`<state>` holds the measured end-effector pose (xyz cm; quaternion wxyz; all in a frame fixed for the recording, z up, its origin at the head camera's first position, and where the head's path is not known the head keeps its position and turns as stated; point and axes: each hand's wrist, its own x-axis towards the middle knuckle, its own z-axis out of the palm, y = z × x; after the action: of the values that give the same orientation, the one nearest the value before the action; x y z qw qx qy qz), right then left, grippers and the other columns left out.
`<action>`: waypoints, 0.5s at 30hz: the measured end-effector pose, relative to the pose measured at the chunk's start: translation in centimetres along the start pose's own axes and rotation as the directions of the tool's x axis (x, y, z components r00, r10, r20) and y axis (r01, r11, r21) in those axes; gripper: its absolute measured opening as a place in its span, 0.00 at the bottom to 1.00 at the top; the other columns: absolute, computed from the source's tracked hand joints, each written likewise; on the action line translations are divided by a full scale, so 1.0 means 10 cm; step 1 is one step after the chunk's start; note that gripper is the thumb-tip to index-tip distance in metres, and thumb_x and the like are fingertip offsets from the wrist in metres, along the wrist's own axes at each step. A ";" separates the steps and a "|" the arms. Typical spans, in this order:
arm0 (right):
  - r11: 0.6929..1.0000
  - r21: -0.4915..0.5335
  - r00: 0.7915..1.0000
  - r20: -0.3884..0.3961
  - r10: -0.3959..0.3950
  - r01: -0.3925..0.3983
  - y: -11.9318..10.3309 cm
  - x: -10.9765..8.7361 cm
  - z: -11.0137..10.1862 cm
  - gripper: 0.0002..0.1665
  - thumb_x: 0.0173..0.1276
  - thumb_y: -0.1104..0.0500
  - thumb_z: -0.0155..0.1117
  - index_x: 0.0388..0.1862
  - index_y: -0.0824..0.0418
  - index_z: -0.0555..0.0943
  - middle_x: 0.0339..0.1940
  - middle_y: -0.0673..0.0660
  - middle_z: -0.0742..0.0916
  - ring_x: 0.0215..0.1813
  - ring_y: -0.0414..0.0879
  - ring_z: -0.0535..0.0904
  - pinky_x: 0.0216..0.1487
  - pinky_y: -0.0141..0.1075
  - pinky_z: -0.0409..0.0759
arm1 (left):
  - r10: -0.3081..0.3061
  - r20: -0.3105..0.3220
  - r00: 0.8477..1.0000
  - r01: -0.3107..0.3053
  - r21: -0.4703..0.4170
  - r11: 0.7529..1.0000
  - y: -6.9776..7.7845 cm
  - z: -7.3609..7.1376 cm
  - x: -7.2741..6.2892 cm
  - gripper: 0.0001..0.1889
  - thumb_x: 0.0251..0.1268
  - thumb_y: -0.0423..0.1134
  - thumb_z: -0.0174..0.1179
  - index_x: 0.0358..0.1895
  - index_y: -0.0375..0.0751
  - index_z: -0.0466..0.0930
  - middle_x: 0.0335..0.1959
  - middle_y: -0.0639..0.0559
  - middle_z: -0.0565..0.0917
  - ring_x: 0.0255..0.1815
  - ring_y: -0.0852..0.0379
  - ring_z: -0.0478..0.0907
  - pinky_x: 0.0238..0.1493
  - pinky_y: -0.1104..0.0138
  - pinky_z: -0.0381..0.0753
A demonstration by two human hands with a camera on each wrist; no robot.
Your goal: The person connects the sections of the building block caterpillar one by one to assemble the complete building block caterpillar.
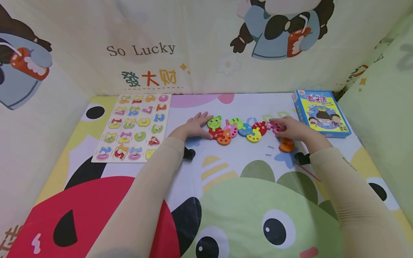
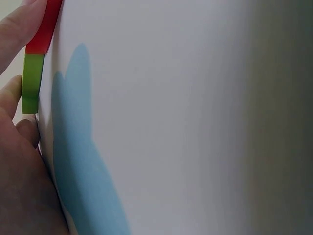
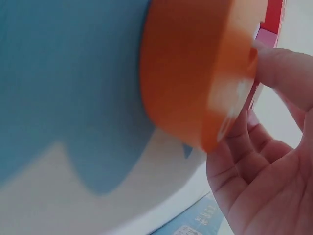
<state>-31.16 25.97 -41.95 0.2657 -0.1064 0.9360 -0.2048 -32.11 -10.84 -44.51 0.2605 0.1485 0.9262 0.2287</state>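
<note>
Wooden caterpillar puzzle pieces form a wavy row on the table. The green head piece point(image 1: 214, 122) and the red piece point(image 1: 215, 133) marked 2 are at its left end. My left hand point(image 1: 193, 127) rests beside them with fingers extended, thumb touching the red piece. An orange piece point(image 1: 224, 138), a yellow piece point(image 1: 254, 135) and a red striped piece point(image 1: 260, 127) lie farther along. At the right end my right hand point(image 1: 292, 129) pinches a pink spotted piece point(image 1: 274, 127), partly hidden by its fingers. The orange piece point(image 3: 186, 68) marked 10 lies just under that hand.
A board of colourful numbers point(image 1: 135, 125) lies at the table's left. A blue and yellow box point(image 1: 322, 114) stands at the back right. The cartoon-printed tablecloth point(image 1: 258, 215) covers the table, and printed fabric point(image 1: 200, 43) hangs behind it and at both sides.
</note>
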 end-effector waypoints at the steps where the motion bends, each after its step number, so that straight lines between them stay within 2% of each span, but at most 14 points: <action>1: 1.000 -0.004 1.000 0.001 0.000 0.000 -0.01 0.00 0.00 0.39 0.61 0.55 0.62 0.69 0.53 0.59 0.52 0.68 0.69 0.49 0.58 0.68 0.42 0.42 0.79 | 0.000 0.001 1.000 0.000 0.001 1.000 0.00 0.00 0.00 0.46 0.49 0.56 0.62 0.71 0.63 0.45 0.75 0.56 0.37 0.74 0.53 0.27 0.72 0.53 0.31; 6: 1.000 -0.009 1.000 -0.006 0.010 -0.010 -0.06 -0.01 0.02 0.38 0.60 0.53 0.63 0.67 0.56 0.60 0.52 0.68 0.68 0.51 0.60 0.68 0.44 0.45 0.79 | 0.002 -0.001 1.000 -0.002 0.004 1.000 0.00 0.00 0.00 0.46 0.49 0.55 0.62 0.71 0.62 0.45 0.75 0.56 0.38 0.74 0.53 0.28 0.72 0.53 0.31; 9: 1.000 -0.012 1.000 -0.016 0.003 -0.004 -0.08 -0.01 0.03 0.41 0.58 0.52 0.65 0.67 0.58 0.59 0.56 0.69 0.66 0.54 0.62 0.66 0.49 0.50 0.77 | 0.000 -0.002 1.000 0.000 0.005 1.000 0.00 0.00 0.00 0.46 0.49 0.55 0.62 0.71 0.62 0.45 0.75 0.56 0.38 0.74 0.53 0.27 0.72 0.53 0.31; 15: 1.000 0.008 1.000 0.010 -0.007 0.007 -0.08 -0.02 0.03 0.44 0.59 0.54 0.64 0.71 0.55 0.55 0.63 0.71 0.59 0.59 0.65 0.61 0.50 0.53 0.76 | -0.001 -0.004 1.000 0.001 0.001 1.000 0.00 0.00 0.00 0.46 0.49 0.56 0.62 0.71 0.63 0.45 0.75 0.56 0.38 0.74 0.53 0.28 0.72 0.53 0.31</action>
<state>-30.80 25.25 -41.78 0.2703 -0.1094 0.9334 -0.2090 -32.11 -10.81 -44.55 0.2588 0.1476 0.9269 0.2283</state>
